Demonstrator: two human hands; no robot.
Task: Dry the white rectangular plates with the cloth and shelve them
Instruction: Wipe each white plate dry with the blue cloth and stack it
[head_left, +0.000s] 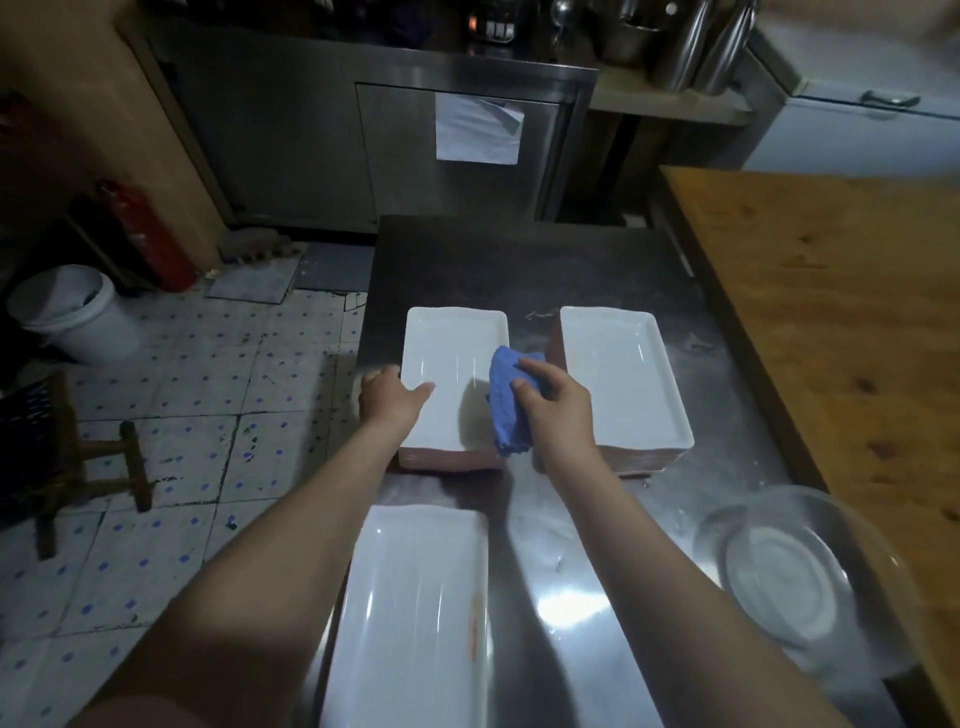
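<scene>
1. Nearest: one white rectangular plate (410, 613), flat at the near edge of the steel bench (519, 260).
2. Beyond it stand a left stack (447, 460) and a right stack (623, 379) of like plates, side by side and apart.
3. On the left stack, the left hand (389, 400) grips the top plate (452, 358) by its left rim, thumb above.
4. At that plate's right rim, the right hand (558, 410) clutches the blue cloth (511, 410).
5. Near right: glass bowl (795, 571).

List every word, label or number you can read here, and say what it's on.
No text can be read in this view.
On the paper sheet stuck to the steel cabinet: no print legible.
On the fire extinguisher: a pale label patch, too blurred to read.
</scene>
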